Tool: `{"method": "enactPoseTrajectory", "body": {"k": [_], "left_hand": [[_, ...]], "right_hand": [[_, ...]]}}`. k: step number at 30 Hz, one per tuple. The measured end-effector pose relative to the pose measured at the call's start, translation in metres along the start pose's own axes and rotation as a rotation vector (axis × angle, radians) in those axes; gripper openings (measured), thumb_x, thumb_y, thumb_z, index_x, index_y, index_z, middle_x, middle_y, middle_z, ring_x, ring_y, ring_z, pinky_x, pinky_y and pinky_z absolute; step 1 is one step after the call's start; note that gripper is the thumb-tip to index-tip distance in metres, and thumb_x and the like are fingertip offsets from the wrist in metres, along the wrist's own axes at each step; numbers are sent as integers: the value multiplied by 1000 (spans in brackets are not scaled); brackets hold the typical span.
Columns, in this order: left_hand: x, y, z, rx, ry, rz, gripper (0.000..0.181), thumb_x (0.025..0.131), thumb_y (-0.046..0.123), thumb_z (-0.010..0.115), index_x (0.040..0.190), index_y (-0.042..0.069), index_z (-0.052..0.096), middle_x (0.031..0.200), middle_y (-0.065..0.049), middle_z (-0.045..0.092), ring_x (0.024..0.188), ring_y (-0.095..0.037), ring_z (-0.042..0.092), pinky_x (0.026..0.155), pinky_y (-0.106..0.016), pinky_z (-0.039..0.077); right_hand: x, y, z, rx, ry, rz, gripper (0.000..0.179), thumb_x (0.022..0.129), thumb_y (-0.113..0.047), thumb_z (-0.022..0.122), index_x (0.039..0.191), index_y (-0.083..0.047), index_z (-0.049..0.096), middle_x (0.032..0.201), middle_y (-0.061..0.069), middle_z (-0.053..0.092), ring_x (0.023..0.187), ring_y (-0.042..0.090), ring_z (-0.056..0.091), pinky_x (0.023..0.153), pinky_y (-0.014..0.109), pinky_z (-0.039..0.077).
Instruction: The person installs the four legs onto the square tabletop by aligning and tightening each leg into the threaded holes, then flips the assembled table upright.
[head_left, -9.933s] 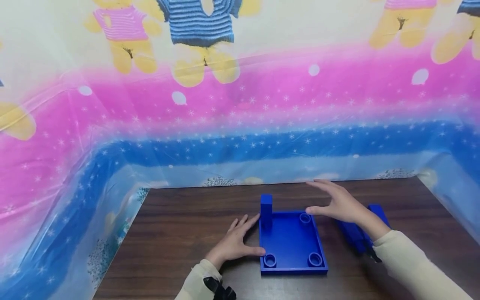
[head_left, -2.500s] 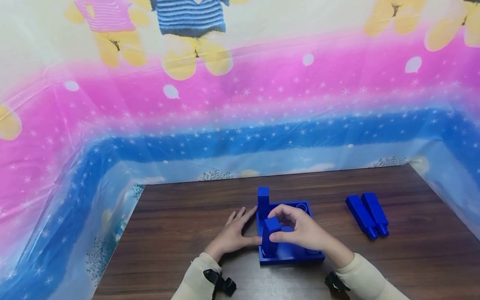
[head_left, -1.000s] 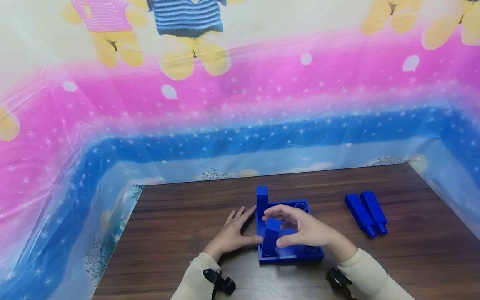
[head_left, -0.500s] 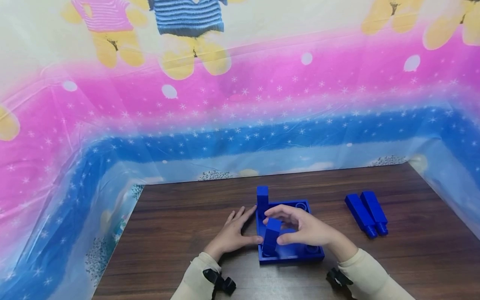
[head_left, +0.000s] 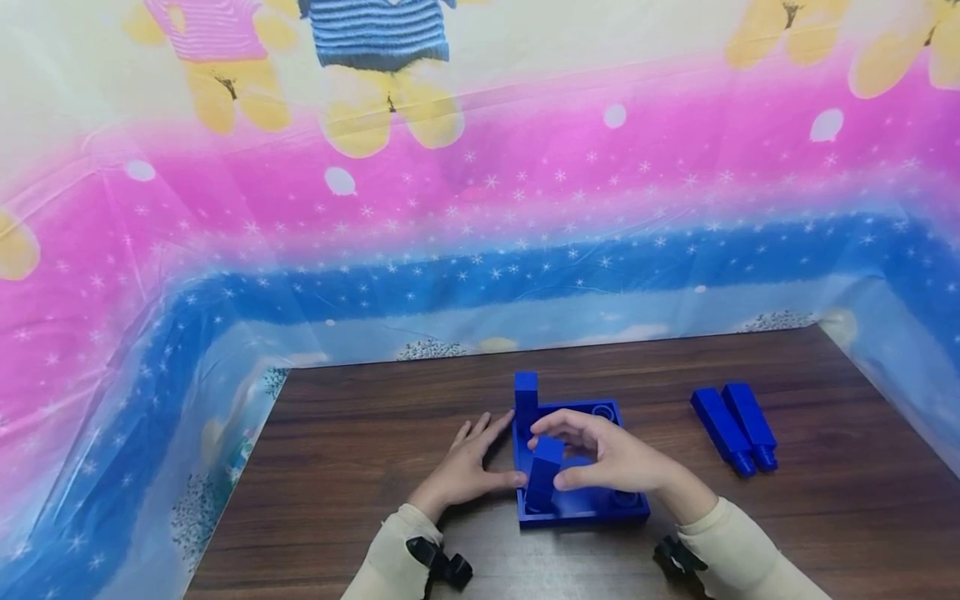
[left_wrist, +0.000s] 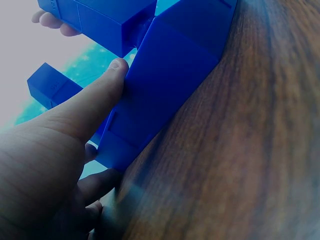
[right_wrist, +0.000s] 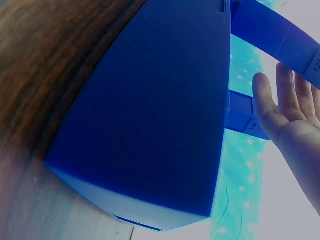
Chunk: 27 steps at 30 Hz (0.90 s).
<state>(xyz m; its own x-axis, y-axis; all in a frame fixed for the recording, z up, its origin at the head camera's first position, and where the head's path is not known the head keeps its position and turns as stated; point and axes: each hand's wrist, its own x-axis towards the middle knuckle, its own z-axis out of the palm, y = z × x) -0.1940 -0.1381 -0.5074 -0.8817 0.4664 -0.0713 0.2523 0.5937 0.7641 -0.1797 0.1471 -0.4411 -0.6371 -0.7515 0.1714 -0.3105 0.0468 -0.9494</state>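
Observation:
A blue square tabletop (head_left: pixel 585 522) with a raised rim and round corner sockets lies underside up. One square blue leg (head_left: pixel 526 390) stands upright at its far left corner. At the near left corner stands a second leg (head_left: pixel 543 477), tilted slightly in the head view. My right hand (head_left: pixel 611 457) hovers around this leg, thumb and fingers spread; the right wrist view shows a gap between the fingers (right_wrist: pixel 287 90) and the leg (right_wrist: pixel 277 35). Along the tabletop's left side rests my left hand (head_left: pixel 468 473), fingers extended, its thumb (left_wrist: pixel 102 97) against the side wall.
Two more blue legs (head_left: pixel 735 429) with round pegs lie side by side on the brown wooden table (head_left: pixel 375 433), to the right of the tabletop. A printed cloth (head_left: pixel 480 275) hangs behind the table and along its sides.
Over the span, the second leg has come to stand in the near left corner. My right hand gripped it 2.5 s ago, then loosened its fingers. The left hand stays at the tabletop's side.

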Motion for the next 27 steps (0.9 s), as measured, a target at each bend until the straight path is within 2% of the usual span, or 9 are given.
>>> {"method": "enactPoseTrajectory", "body": {"k": [13,17,22,27], "left_hand": [[1,-1,0,6,0,-5,100,87,62,80,168,33,29,173,-13,26,162,-41,5,124,-70,8],[1,-1,0,6,1,-2,100,87,61,80,168,33,30,172,-14,27,161,-42,5,125,-70,8],[1,0,-1,10,-1,0,99,88,60,80,168,32,30,172,-15,27,161,-42,6,125,-70,8],[1,-1,-1,12,-4,3,98,88,60,80,168,32,30,172,-14,27,161,-41,7,125,-69,8]], "right_hand": [[0,-2,0,8,10,13,55,99,-9,74,148,4,50,142,11,63,135,15,57,109,28,46],[0,-3,2,-3,27,19,57,98,-9,75,148,4,50,143,17,61,133,14,57,108,30,47],[0,-6,6,-85,70,36,59,97,-13,78,147,1,52,146,20,59,133,19,58,107,33,49],[0,-11,11,-215,108,50,58,96,-22,80,147,-5,55,142,13,63,131,25,59,108,47,49]]}}
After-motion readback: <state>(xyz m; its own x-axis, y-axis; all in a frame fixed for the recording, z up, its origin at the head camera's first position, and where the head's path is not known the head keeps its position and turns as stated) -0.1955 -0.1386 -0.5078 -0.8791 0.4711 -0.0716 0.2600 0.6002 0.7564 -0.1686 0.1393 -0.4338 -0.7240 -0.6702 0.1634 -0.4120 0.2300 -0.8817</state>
